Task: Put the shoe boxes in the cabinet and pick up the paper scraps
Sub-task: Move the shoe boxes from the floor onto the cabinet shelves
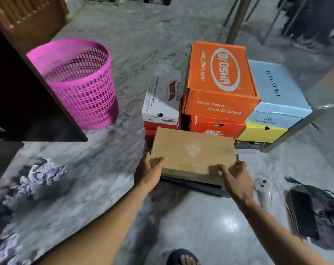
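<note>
far left i see the dark cabinet (pixel 28 104) edge, crumpled paper scraps (pixel 41 175) on the floor below it, and a pink basket (pixel 80 83) behind. centre, my left hand (pixel 147 173) curls its fingers round the near left corner of the brown shoe box (pixel 193 152), thumb on the lid. the box lies atop a dark box, long axis running across me, hands at each end. my right hand (pixel 236 178) grips the near right edge the same way. the stacked boxes (pixel 219 83) sit just behind. both hands equally near; the cabinet lies to my left, so i judge a leftward swing.
</note>
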A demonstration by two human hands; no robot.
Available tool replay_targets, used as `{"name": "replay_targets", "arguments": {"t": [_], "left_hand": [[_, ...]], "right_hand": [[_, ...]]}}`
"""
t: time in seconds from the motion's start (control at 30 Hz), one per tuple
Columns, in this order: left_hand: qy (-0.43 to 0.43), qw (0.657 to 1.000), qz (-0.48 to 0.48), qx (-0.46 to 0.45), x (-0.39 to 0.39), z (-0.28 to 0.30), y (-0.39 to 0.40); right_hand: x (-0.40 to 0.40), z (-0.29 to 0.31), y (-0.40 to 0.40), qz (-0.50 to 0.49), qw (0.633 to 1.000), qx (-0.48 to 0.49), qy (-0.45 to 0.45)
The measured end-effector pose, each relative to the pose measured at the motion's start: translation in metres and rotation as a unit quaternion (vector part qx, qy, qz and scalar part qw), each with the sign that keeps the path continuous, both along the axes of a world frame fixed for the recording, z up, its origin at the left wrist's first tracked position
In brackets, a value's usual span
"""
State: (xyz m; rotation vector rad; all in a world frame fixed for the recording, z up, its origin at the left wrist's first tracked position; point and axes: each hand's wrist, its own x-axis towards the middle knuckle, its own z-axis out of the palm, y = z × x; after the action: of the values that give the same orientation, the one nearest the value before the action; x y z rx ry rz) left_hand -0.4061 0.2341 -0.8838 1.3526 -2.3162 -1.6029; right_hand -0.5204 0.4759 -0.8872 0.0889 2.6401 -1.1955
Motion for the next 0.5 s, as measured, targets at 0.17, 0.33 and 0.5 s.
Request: {"name": "replay_targets", "arguments": {"t": [0.17,0.33,0.5], "left_hand": [[0.023,0.994,0.103,-0.041,0.048,0.021,-0.047],[-0.011,0.974,0.205,-0.096,0.12,0.053,-0.114],[-0.01,0.931,0.34,-0.129,0.2,0.075,-0.168]], "right_hand": [[0.025,0.022,-0.054,0.131,0.991,-0.022,0.025],[0.055,0.033,-0.137,0.275,0.961,-0.024,0.026],[0.089,0.049,-0.24,0.398,0.916,-0.034,0.042]]}}
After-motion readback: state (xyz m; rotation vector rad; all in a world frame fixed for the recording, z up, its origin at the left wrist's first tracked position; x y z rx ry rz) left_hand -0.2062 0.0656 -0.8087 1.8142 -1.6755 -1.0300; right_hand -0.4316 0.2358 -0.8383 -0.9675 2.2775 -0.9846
